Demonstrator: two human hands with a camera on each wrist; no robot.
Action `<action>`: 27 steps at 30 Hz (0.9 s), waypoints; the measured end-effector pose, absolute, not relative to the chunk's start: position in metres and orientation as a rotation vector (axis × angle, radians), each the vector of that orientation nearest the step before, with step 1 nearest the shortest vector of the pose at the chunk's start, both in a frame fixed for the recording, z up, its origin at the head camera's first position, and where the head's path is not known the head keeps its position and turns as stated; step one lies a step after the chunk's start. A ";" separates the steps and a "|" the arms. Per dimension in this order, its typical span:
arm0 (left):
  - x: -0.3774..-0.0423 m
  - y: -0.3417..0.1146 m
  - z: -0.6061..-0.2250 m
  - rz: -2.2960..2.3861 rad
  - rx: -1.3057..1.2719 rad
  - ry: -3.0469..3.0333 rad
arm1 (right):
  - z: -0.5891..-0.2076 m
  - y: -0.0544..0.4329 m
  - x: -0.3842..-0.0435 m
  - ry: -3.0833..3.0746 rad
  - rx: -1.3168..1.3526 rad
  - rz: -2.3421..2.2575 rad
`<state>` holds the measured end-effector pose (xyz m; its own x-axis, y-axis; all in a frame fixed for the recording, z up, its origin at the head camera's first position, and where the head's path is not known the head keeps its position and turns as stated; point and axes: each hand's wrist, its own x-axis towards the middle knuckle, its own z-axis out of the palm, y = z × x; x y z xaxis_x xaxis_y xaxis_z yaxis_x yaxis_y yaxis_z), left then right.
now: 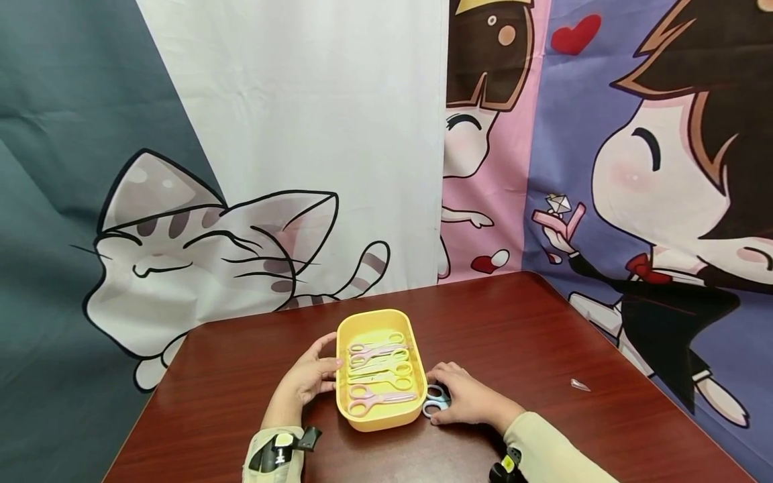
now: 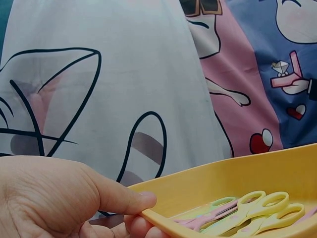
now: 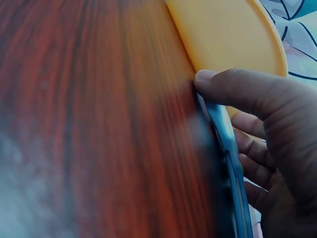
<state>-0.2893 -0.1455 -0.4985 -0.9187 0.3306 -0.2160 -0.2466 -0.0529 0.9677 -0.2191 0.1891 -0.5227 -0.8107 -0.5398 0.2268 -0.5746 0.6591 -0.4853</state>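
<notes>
A yellow plastic tray (image 1: 386, 422) sits on the table with several pairs of scissors lying in it. Pink-handled scissors (image 1: 359, 408) are at its near end, and yellow-handled scissors (image 1: 401, 384) lie behind them. My left hand (image 1: 308, 377) pinches the tray's left rim, thumb on top and fingertips below, as the left wrist view shows. Just right of the tray, my right hand (image 1: 470, 397) holds blue scissors (image 3: 239, 198) between thumb and fingers. Their handle loops point toward the tray; the blades are hidden by the hand in the head view.
A small clear plastic piece (image 1: 580, 385) lies on the dark reddish-brown wooden table (image 1: 495, 322), toward the right. Behind the table hangs a cloth backdrop (image 1: 338, 134) with cartoon figures. Dark camera straps (image 1: 279, 456) are on both wrists.
</notes>
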 end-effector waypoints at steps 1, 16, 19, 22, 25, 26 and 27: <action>-0.289 -0.146 -0.499 2.026 0.094 1.844 | -0.522 0.190 -0.220 -2.806 0.939 0.882; -0.291 -0.147 -0.502 2.036 0.094 1.807 | -0.489 0.204 -0.243 -2.745 0.873 1.040; -0.291 -0.147 -0.503 2.039 0.093 1.810 | -0.475 0.199 -0.249 -2.726 0.860 1.090; -0.291 -0.147 -0.502 2.034 0.096 1.824 | -0.462 0.191 -0.256 -2.728 0.856 1.110; -0.291 -0.147 -0.501 2.030 0.093 1.832 | -0.451 0.180 -0.262 -2.737 0.877 1.105; -0.291 -0.147 -0.501 2.030 0.092 1.835 | -0.449 0.176 -0.264 -2.740 0.890 1.099; -0.291 -0.146 -0.501 2.029 0.086 1.834 | -0.446 0.171 -0.265 -2.744 0.898 1.098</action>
<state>-0.2910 -0.1465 -0.5010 -0.9171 0.3329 -0.2193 -0.2517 -0.0567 0.9661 -0.2653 0.1714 -0.4461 -0.8296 -0.4975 0.2534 -0.5350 0.5784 -0.6159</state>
